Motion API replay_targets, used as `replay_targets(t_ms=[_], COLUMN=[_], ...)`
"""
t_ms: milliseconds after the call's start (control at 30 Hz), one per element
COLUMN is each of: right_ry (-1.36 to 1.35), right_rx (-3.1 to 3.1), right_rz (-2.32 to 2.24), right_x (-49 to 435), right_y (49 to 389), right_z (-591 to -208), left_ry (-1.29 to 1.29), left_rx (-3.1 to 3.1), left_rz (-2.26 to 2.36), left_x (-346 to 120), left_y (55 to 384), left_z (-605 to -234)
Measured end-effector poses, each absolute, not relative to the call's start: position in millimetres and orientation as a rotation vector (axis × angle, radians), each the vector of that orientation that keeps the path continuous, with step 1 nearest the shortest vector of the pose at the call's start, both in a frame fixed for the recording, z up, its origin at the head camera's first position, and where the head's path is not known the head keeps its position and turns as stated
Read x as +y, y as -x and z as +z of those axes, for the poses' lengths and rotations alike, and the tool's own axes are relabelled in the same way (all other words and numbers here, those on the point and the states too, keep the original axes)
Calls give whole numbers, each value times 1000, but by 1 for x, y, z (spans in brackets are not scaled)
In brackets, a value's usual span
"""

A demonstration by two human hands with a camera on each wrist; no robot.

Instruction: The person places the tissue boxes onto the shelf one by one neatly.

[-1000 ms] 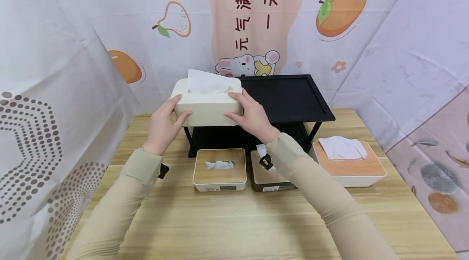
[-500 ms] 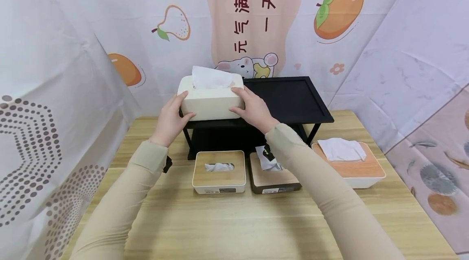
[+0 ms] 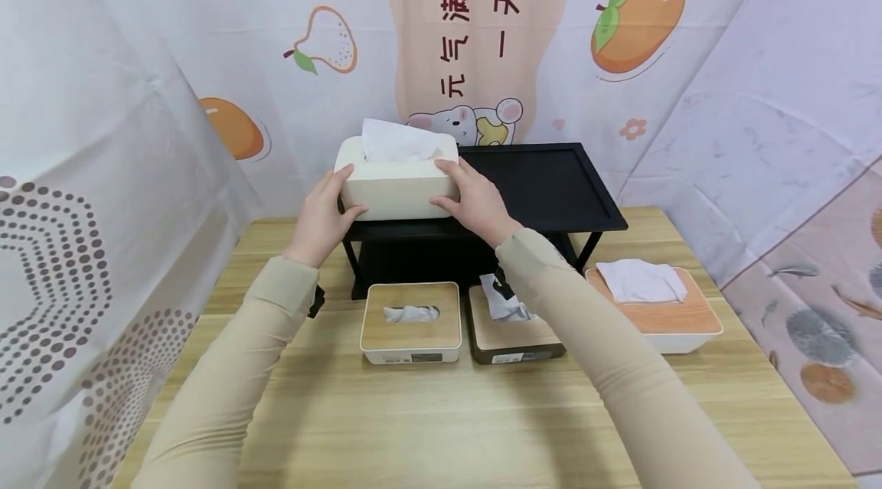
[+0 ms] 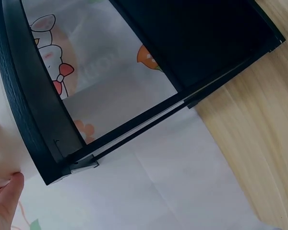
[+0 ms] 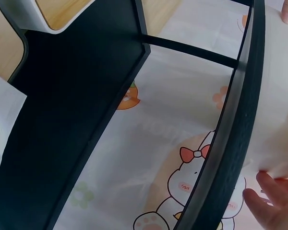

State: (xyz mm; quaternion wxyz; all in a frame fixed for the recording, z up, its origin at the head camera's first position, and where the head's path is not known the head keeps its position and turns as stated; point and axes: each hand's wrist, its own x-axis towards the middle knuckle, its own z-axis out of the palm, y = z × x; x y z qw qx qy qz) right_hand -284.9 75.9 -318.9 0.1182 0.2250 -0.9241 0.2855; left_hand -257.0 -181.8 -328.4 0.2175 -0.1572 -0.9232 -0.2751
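A cream tissue box (image 3: pixel 396 198) with a white tissue (image 3: pixel 400 143) standing out of its top is at the left end of the black two-tier shelf (image 3: pixel 537 183), level and apparently resting on the upper tier. My left hand (image 3: pixel 320 217) grips its left end, thumb on the front face and fingers at the top and side. At the right end, my right hand (image 3: pixel 478 202) holds it the same way. Fingertips (image 4: pixel 12 191) show against the pale box in the left wrist view, and other fingers (image 5: pixel 273 194) in the right wrist view.
Before the shelf stand a white tissue box with a wooden lid (image 3: pixel 411 336) and a dark brown one with a wooden lid (image 3: pixel 499 324). Another white box with an orange-brown wooden lid (image 3: pixel 699 313) stands at the right. Printed cloth (image 3: pixel 551 83) hangs close behind the shelf.
Both hands have moved the cream tissue box slightly right and back, onto the shelf's upper tier. Over the last half second it has barely shifted.
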Motion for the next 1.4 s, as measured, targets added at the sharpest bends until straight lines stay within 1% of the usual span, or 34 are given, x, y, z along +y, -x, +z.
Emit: replay_targets(t_ms=[267, 600, 933, 1167, 1400], right_ry=[-649, -583, -539, -521, -602], right_rx=[-2729, -2739, -2715, -2636, -2469], right_rz=[765, 663, 524, 578, 672], right_x=[73, 66, 66, 68, 73], right_y=[288, 294, 289, 281, 261], right_z=[-316, -317, -317, -323, -336], left_ry=[445, 403, 382, 402, 433], left_rx=[-2559, -2605, -2627, -2588, -2482], left_rz=[-769, -772, -738, -715, -731], left_x=[-181, -181, -181, -182, -179], left_y=[259, 271, 271, 262, 242], left_z=[-327, -328, -326, -327, -339])
